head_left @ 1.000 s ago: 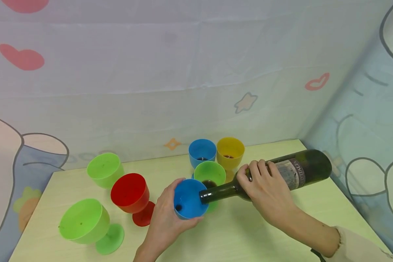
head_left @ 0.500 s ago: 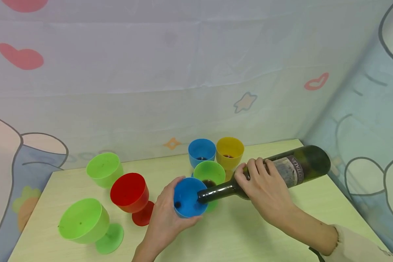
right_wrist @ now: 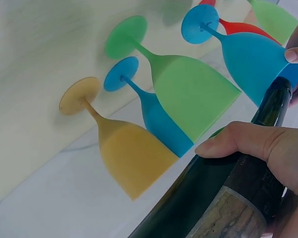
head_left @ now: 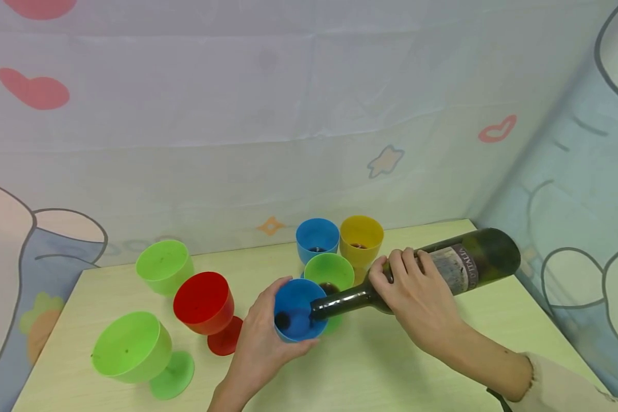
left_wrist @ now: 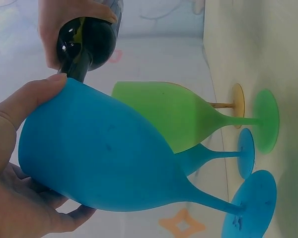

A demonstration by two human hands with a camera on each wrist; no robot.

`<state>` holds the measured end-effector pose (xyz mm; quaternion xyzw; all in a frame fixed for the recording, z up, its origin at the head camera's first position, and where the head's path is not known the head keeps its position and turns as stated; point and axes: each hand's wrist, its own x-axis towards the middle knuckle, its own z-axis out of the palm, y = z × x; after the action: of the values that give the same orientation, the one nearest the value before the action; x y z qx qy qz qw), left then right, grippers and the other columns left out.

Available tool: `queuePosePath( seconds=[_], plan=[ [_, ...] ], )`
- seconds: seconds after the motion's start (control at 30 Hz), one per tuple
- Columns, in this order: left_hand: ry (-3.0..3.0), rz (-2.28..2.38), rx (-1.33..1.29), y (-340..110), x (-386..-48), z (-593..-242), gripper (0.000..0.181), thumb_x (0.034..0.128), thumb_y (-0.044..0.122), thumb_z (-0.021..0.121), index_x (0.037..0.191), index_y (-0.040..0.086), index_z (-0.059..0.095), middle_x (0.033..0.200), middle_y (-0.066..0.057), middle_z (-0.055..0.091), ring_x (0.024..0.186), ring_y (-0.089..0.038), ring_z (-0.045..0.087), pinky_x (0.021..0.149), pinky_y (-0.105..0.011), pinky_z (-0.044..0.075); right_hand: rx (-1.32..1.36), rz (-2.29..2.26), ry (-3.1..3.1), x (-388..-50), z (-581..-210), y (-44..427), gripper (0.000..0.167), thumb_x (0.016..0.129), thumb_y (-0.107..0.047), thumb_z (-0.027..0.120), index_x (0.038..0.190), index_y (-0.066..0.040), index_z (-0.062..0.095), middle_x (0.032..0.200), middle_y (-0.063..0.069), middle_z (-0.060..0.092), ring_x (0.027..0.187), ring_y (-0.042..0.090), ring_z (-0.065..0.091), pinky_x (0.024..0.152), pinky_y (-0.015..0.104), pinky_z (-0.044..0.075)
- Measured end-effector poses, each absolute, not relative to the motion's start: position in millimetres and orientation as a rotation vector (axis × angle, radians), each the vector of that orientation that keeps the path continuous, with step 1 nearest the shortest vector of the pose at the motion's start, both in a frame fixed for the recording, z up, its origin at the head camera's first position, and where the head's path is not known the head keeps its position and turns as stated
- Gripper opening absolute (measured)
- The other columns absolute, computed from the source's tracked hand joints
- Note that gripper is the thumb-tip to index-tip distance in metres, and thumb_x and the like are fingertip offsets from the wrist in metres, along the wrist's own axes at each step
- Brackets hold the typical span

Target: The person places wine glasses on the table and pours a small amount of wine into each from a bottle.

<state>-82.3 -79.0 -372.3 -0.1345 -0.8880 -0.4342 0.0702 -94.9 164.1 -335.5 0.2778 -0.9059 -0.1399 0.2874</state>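
My left hand point(head_left: 257, 346) grips the bowl of a blue plastic goblet point(head_left: 301, 297), thumb at the near side. The goblet leans, and a small dark pool lies low in it on the left. In the left wrist view its foot point(left_wrist: 256, 206) is close to the tabletop; contact cannot be told. My right hand point(head_left: 419, 306) holds a dark green wine bottle point(head_left: 494, 254) around its shoulder, neck pointing left and down. The bottle's mouth point(head_left: 318, 309) sits at the held goblet's right rim. Beyond them stands a green goblet point(head_left: 335, 264) with dark liquid.
Behind stand another blue goblet point(head_left: 316, 236) and a yellow goblet point(head_left: 363, 233), each with a little dark liquid. At left are a red goblet point(head_left: 206, 303) and two green goblets point(head_left: 134, 349). A printed cloth point(head_left: 237, 114) hangs behind the table point(head_left: 360, 383).
The dark pool in the held goblet has grown. The bottle's base has risen slightly since the first frame, and its mouth has moved a touch left. The other goblets stay put.
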Motion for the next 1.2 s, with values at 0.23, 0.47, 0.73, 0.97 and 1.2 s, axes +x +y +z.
queuePosePath(
  seconds=[0.23, 0.47, 0.73, 0.97, 1.2],
  plan=[
    [-2.675, -1.311, -0.408, -78.6, -82.3, -372.8, 0.085, 0.0595, 0.023, 0.086, 0.130, 0.010, 0.040, 0.125, -0.010, 0.049, 0.113, -0.032, 0.045, 0.077, -0.047, 0.049, 0.742, -0.395, -2.423, -94.0, -334.2, 164.2, 0.064, 0.055, -0.008, 0.086, 0.104, 0.000, 0.044, 0.090, 0.024, 0.049, 0.084, 0.038, 0.049, 0.078, 0.046, 0.043],
    [-2.665, -1.301, -0.422, -78.9, -81.8, -374.0, 0.085, 0.0597, 0.021, 0.086, 0.130, 0.009, 0.040, 0.125, -0.010, 0.049, 0.112, -0.032, 0.045, 0.077, -0.046, 0.050, 0.744, -0.411, -2.418, -93.7, -334.1, 163.9, 0.065, 0.056, -0.010, 0.086, 0.104, 0.000, 0.044, 0.089, 0.024, 0.049, 0.083, 0.037, 0.049, 0.077, 0.046, 0.043],
    [-2.674, -1.315, -0.414, -79.0, -81.8, -373.0, 0.085, 0.0599, 0.021, 0.086, 0.130, 0.010, 0.040, 0.125, -0.010, 0.049, 0.113, -0.032, 0.045, 0.078, -0.046, 0.049, 0.740, -0.432, -2.430, -93.3, -332.6, 163.3, 0.066, 0.056, -0.012, 0.087, 0.105, 0.000, 0.044, 0.090, 0.024, 0.049, 0.084, 0.037, 0.049, 0.078, 0.046, 0.043],
    [-2.686, -1.323, -0.394, -78.9, -81.2, -372.7, 0.085, 0.0603, 0.022, 0.086, 0.131, 0.011, 0.039, 0.126, -0.011, 0.048, 0.114, -0.032, 0.044, 0.078, -0.047, 0.049, 0.743, -0.442, -2.429, -93.5, -332.0, 162.9, 0.067, 0.055, -0.014, 0.087, 0.105, 0.000, 0.044, 0.090, 0.024, 0.049, 0.084, 0.037, 0.049, 0.078, 0.046, 0.044],
    [-2.687, -1.328, -0.392, -79.3, -81.6, -372.9, 0.085, 0.0605, 0.024, 0.086, 0.131, 0.011, 0.039, 0.126, -0.010, 0.048, 0.114, -0.032, 0.044, 0.079, -0.047, 0.049, 0.742, -0.453, -2.428, -93.6, -331.9, 162.6, 0.067, 0.055, -0.014, 0.087, 0.104, 0.000, 0.045, 0.090, 0.024, 0.049, 0.085, 0.037, 0.049, 0.078, 0.046, 0.043]
  ],
)
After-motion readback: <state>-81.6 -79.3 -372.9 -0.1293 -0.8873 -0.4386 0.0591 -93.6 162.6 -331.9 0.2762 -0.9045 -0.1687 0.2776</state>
